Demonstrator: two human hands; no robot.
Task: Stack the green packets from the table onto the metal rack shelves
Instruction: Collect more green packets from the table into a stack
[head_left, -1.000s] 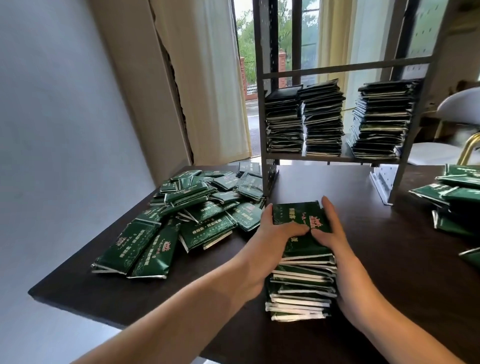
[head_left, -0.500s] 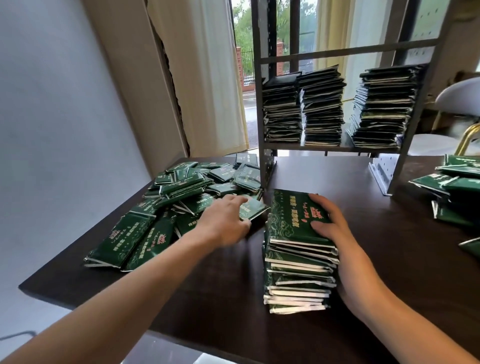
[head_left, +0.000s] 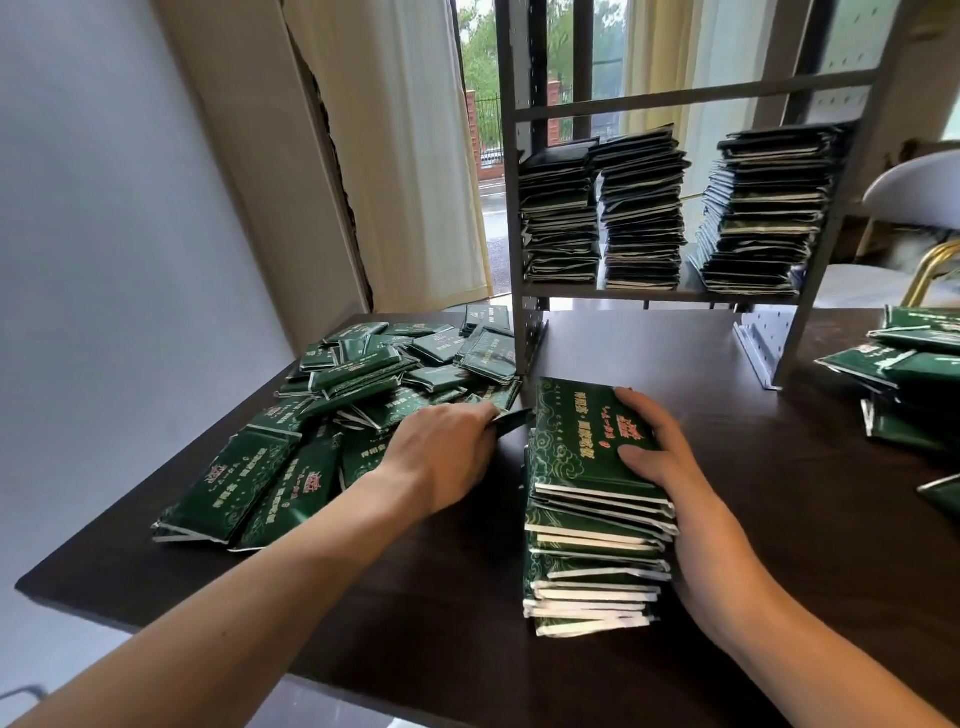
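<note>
A tall stack of green packets (head_left: 587, 530) stands on the dark table (head_left: 810, 493) in front of me. My right hand (head_left: 654, 452) lies on the stack's top and right side, fingers curled over the top packet. My left hand (head_left: 447, 457) pinches a single green packet (head_left: 511, 420) at the edge of the loose pile of packets (head_left: 343, 415) on the left. The metal rack (head_left: 654, 291) stands at the back of the table and its shelf holds three stacks of packets (head_left: 641, 208).
More green packets (head_left: 904, 374) lie at the table's right edge. A white chair (head_left: 914, 208) with a gold frame is behind the rack on the right. A curtain (head_left: 415, 156) and a window are behind the table. The table's front edge is close to me.
My left hand has left the stack, reached left to the loose pile and taken hold of one packet. My right hand stays on the stack.
</note>
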